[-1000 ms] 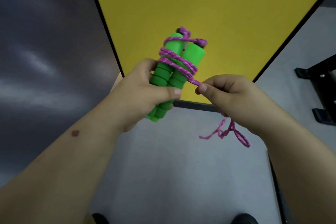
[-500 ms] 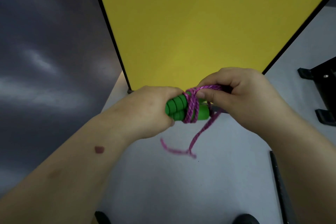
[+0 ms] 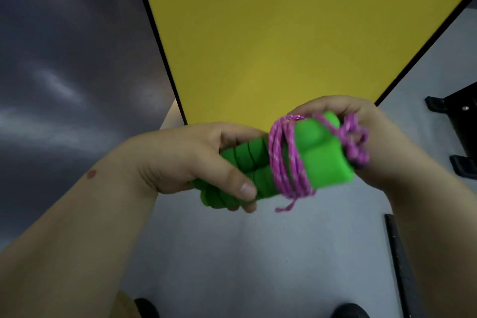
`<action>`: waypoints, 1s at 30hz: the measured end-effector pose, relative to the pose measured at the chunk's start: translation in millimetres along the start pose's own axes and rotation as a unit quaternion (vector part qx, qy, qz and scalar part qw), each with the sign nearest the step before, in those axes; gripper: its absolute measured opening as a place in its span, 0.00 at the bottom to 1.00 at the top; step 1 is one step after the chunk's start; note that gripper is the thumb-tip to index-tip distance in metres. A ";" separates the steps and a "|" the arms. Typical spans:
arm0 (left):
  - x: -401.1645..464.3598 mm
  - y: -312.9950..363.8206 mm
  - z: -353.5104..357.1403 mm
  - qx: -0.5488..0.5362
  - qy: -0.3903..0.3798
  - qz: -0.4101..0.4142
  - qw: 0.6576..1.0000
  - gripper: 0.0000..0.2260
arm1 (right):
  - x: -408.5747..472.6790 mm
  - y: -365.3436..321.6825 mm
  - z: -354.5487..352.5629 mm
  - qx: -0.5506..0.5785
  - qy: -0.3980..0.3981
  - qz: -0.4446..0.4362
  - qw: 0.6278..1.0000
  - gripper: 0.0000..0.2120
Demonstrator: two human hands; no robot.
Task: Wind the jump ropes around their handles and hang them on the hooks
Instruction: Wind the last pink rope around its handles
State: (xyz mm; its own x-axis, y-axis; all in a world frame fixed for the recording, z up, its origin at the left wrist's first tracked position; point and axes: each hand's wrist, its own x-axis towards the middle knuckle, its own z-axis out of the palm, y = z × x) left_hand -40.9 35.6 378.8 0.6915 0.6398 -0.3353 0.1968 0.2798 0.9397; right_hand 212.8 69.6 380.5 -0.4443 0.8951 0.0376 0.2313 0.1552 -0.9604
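Observation:
Two green foam jump-rope handles (image 3: 320, 160) lie side by side, roughly horizontal, in front of me. My left hand (image 3: 196, 160) grips their ribbed left ends. A purple-pink rope (image 3: 286, 160) is wound several times around the pair near the middle. My right hand (image 3: 361, 142) is at the handles' right ends, its fingers closed on a bunch of rope loops. A short loose rope tail hangs below the windings. No hooks are in view.
A large yellow panel (image 3: 284, 33) with a black edge stands straight ahead. A dark grey wall (image 3: 64, 72) is on the left. Black metal stand feet (image 3: 456, 137) sit at the right on the pale grey floor (image 3: 258, 266). My shoe tips show at the bottom edge.
The handles have tipped from upright to horizontal. More rope turns lie around them and the hanging tail is much shorter. My right hand has gone to the handles' right ends.

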 end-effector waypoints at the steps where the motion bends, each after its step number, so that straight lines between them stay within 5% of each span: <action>1: 0.3 1.2 1.6 -0.046 0.009 0.028 0.999 0.22 | -1.4 0.3 2.2 -0.004 -0.006 0.009 1.000 0.21; 4: 6.2 4.8 5.7 -0.097 0.118 0.089 0.984 0.23 | 0.9 6.3 12.1 0.054 -0.035 0.064 0.996 0.06; 10: 21.4 3.6 9.7 -0.104 0.334 0.098 0.932 0.22 | 4.2 3.2 17.1 0.120 -0.057 0.177 0.975 0.15; 14: 28.0 1.1 7.2 -0.128 0.477 0.126 0.860 0.18 | 3.1 2.1 13.2 0.110 -0.056 0.227 0.966 0.07; 17: 25.4 -5.9 -0.8 -0.004 0.588 0.087 0.804 0.18 | 0.4 0.3 9.8 0.017 -0.089 0.205 0.974 0.07; 21: 23.9 -12.2 3.0 0.240 0.586 -0.008 0.774 0.17 | -4.2 -16.7 7.0 -0.113 -0.116 0.129 0.978 0.13; 27: 23.9 -14.3 -2.7 0.306 0.606 -0.011 0.734 0.19 | -12.4 -29.9 -6.6 -0.175 -0.133 0.132 0.966 0.09; 30: 28.3 -19.6 2.0 0.377 0.556 -0.027 0.740 0.19 | -13.8 -35.7 -0.8 -0.184 -0.131 0.078 0.971 0.13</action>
State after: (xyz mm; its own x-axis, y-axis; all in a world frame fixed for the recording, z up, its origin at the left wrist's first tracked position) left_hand -23.8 46.7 351.0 -0.2488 0.9532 0.1719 0.8247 0.1154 0.5536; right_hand 211.3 52.0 414.5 -0.5734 0.7898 -0.2180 0.5850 0.2083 -0.7838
